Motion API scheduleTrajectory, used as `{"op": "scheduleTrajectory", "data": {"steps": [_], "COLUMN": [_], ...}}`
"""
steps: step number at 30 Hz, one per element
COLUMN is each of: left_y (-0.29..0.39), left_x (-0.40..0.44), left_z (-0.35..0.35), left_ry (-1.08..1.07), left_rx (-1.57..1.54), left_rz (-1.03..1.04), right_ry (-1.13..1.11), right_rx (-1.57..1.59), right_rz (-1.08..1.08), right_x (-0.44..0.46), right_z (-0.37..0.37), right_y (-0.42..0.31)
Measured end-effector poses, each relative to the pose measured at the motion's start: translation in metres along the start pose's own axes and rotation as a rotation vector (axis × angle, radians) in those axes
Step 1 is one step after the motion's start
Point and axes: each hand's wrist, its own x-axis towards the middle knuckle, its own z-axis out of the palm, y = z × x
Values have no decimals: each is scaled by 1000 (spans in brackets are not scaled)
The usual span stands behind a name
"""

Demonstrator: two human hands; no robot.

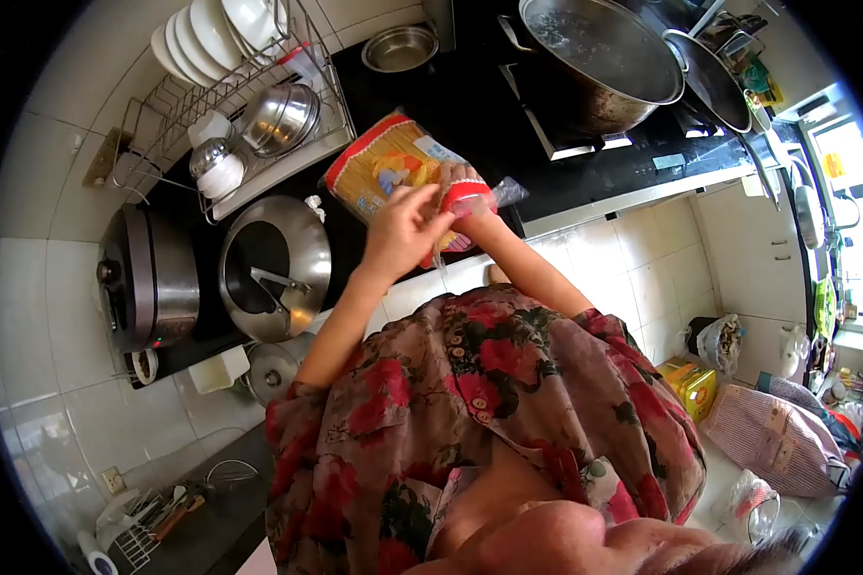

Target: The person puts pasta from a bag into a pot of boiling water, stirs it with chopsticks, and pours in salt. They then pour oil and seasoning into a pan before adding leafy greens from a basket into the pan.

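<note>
A yellow packet of long dry noodles [366, 177] with red ends lies at a slant over the edge of the black counter. My right hand [462, 196] is closed around its near end, with a red strip and clear wrapper showing by the wrist. Close beside it, my left hand [401, 235] has its fingers bent and the thumb and fingertips drawn together at the wrapper. Whether a piece of plastic is between those fingertips, I cannot make out. Loose clear film [511, 192] sticks out past my right hand.
A large pot of steaming liquid [594, 48] stands on the stove, with a frying pan [710, 81] to its right. Left are a dish rack [288, 158], a wok [307, 244] with a metal tool in it, and a rice cooker [173, 278]. A shallow metal bowl [400, 48] sits behind.
</note>
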Motion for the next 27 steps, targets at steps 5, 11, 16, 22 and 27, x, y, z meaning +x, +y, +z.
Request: {"op": "scheduleTrajectory", "data": {"steps": [5, 11, 16, 22, 27], "left_y": [-74, -91, -95, -70, -67], "left_x": [-31, -49, -62, -75, -90], "left_z": [-6, 22, 22, 7, 4], "left_ry": [241, 325, 345, 308, 338], "left_rx": [158, 113, 9, -139, -256], "left_rz": [-145, -29, -55, -180, -181], "right_ry": [-606, -465, -602, -492, 39], "right_rx": [51, 36, -208, 44, 313], "right_rz": [154, -213, -179, 20, 29], "right_x": [33, 25, 33, 25, 5], "right_z": [-41, 50, 32, -11, -32], "right_y": [-15, 18, -1, -9, -22]}}
